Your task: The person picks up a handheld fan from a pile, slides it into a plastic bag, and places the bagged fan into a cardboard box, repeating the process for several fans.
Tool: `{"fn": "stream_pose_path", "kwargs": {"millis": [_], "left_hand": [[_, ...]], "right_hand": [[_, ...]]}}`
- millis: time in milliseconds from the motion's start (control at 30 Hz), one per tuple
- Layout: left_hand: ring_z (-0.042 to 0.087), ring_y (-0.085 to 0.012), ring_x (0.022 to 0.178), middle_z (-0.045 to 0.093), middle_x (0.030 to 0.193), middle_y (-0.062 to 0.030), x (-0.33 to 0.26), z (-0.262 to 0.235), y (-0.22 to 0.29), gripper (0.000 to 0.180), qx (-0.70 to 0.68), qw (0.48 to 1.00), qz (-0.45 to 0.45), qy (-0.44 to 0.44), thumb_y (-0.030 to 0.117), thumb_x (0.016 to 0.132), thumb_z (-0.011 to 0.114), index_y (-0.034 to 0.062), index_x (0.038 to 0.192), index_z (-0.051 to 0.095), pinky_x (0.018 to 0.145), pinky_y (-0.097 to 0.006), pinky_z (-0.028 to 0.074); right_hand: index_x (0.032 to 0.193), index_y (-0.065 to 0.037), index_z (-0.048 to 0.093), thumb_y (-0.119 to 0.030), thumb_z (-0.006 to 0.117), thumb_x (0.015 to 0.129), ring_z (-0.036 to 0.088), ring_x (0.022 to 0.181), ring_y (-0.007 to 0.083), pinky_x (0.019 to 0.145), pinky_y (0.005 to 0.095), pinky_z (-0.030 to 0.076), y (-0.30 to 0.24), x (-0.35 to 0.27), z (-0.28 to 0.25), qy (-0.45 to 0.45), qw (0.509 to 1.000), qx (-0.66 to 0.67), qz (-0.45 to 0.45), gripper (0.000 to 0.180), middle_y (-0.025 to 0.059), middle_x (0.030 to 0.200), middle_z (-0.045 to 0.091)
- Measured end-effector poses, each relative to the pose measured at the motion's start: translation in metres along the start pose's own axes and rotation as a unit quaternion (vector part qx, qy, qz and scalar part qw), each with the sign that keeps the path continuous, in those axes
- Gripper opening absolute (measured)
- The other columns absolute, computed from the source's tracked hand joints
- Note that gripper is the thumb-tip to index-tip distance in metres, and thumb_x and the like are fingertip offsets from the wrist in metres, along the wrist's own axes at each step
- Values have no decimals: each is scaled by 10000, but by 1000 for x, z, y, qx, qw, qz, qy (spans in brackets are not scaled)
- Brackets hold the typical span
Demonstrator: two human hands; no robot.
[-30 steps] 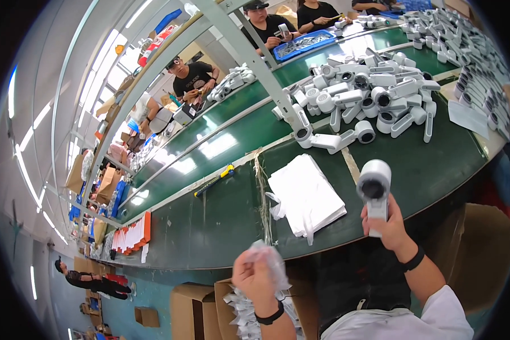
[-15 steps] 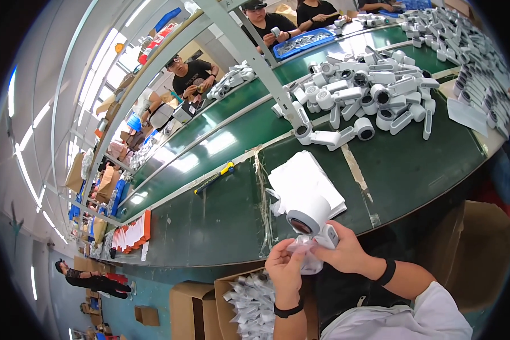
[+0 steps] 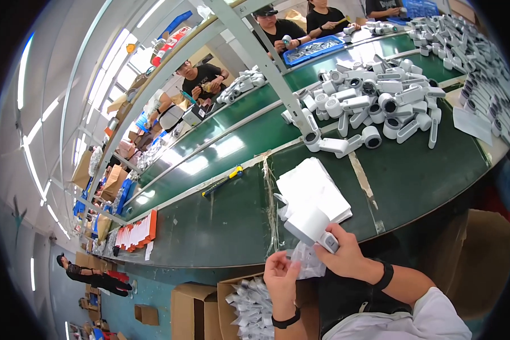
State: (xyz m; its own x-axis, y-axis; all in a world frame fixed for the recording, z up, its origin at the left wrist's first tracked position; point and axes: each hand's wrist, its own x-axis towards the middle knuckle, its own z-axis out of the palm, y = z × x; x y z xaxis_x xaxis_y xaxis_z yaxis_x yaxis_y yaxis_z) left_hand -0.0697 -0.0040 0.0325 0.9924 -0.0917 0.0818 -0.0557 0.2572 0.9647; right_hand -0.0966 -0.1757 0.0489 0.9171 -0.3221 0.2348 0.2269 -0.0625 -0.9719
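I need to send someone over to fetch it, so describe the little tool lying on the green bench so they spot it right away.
Start at the long green bench and find the pale seam crossing it left of the white sheet stack. Just left of that seam lies a slim tool, alone. Its yellow and blue colours set it apart from the white parts around.

Matt white plastic device [image 3: 310, 225], crinkly clear plastic bag [image 3: 307, 262], glossy green table [image 3: 221, 215].

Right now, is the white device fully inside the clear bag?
No: the right hand holds the white device above the clear bag, pinched by the left hand.
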Motion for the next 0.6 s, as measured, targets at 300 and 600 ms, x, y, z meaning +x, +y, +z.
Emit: {"fn": "stream_pose_path", "kwargs": {"millis": [300,600], "left_hand": [[639,-195,644,648,806,-118,1,-18,9,98,-71,991,-109,-11,85,929,574,9,990,578,550,-306,547],[627,-253,959,647,1014,-107,8,-29,4,83,-359,931,-55,-34,92,921,519,63,997,536,858,-450,518]], "right_hand": [[1095,6,547,-60,698,778,659,765,215,671,312,512,11,-1,12,-23,996,-32,-83,357,147,860,657],[1134,1,546,-66,698,738,667,840,347,717,354,526,15,-4,14,-30,996,-29,-85,429,204,905,654]]}}
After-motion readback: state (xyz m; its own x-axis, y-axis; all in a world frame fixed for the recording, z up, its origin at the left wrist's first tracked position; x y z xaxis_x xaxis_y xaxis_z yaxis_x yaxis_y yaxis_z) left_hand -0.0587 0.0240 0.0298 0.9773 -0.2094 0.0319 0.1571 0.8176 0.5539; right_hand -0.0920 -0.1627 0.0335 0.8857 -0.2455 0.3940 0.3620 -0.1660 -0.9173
